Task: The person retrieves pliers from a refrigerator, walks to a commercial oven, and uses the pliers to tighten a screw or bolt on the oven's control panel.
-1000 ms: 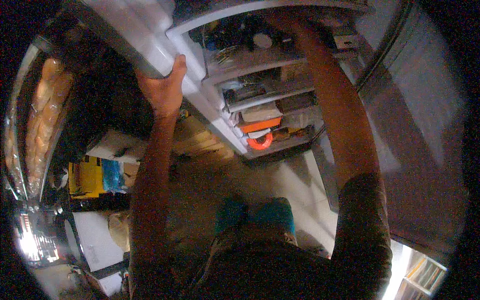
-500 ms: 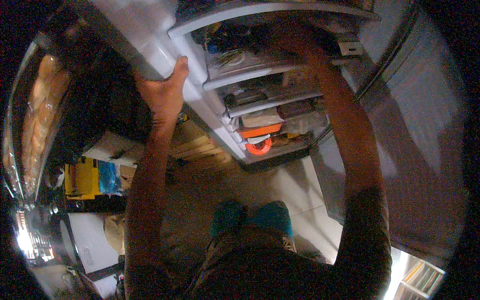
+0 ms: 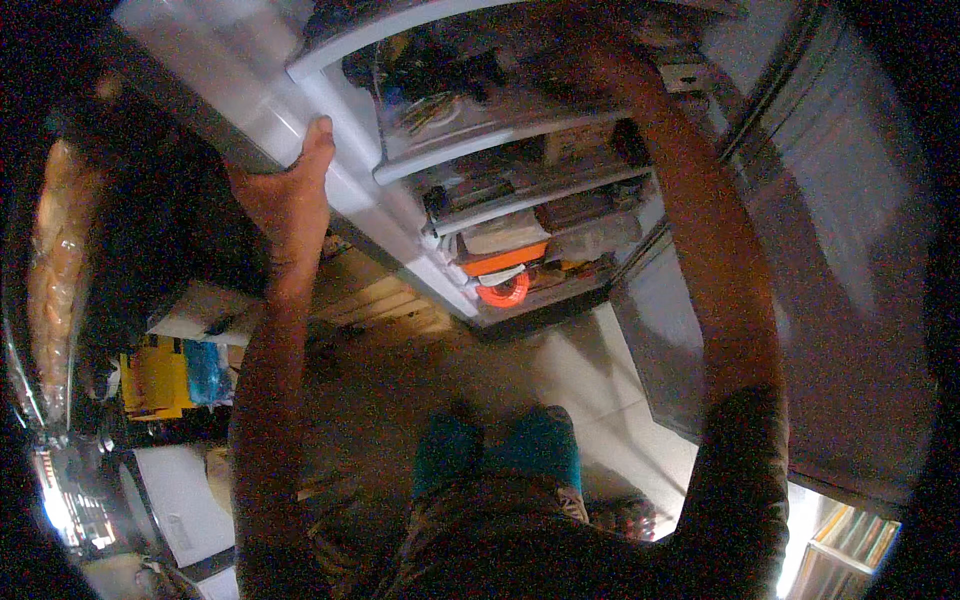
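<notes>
Our left hand (image 3: 285,205) still grips the white panel (image 3: 265,95); we can't tell if our right hand (image 3: 590,60), among shelves (image 3: 480,149) above floor (image 3: 590,395), grips.

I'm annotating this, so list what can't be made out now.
Head view:
Left hand: fingers beyond the thumb hidden behind the white panel.
Right hand: fingers lost in shadow; any grip unclear.
Topmost shelf: cut off by the top edge.
Dark items on the second shelf: too dim and grainy to name.
</notes>
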Available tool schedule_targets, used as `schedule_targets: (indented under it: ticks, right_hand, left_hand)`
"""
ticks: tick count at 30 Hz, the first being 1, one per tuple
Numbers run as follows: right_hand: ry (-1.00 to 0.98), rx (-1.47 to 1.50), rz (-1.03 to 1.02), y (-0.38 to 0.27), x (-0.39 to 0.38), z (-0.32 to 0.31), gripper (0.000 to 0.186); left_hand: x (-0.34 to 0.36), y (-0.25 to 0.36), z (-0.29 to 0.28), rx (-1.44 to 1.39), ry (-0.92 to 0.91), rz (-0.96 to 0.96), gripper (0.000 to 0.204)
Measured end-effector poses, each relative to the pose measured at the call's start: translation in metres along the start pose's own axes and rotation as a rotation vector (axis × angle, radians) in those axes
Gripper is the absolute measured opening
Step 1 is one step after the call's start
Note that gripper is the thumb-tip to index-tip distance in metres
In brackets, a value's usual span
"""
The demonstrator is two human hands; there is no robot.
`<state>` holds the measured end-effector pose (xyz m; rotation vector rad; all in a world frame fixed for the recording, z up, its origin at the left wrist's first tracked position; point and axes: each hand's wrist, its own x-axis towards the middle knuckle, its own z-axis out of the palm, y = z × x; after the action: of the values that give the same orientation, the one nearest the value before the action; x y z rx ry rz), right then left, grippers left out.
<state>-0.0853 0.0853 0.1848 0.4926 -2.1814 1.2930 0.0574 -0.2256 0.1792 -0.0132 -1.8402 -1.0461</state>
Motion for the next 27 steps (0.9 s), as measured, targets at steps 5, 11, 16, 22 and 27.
schedule_targets:
  ticks: [5, 11, 16, 22, 27]
  right_hand:
    - [0.038, -0.035, 0.007, -0.004, -0.005, 0.004, 0.05]
    - [0.012, -0.034, 0.019, -0.02, 0.005, -0.005, 0.048]
    - [-0.063, -0.045, 0.026, -0.021, -0.004, 0.001, 0.047]
    - [-0.131, -0.09, 0.029, -0.016, -0.027, 0.014, 0.045]
    - [-0.18, -0.098, 0.016, -0.016, -0.027, 0.029, 0.044]
  left_hand:
    - [-0.004, 0.035, -0.007, -0.086, -0.081, -0.031, 0.057]
    - [0.014, 0.041, -0.02, -0.093, -0.053, 0.066, 0.051]
    - [0.016, 0.033, -0.02, -0.219, -0.102, 0.045, 0.053]
    - [0.012, 0.033, -0.008, -0.311, -0.08, 0.058, 0.059]
    - [0.01, 0.024, -0.009, -0.33, -0.109, 0.048, 0.067]
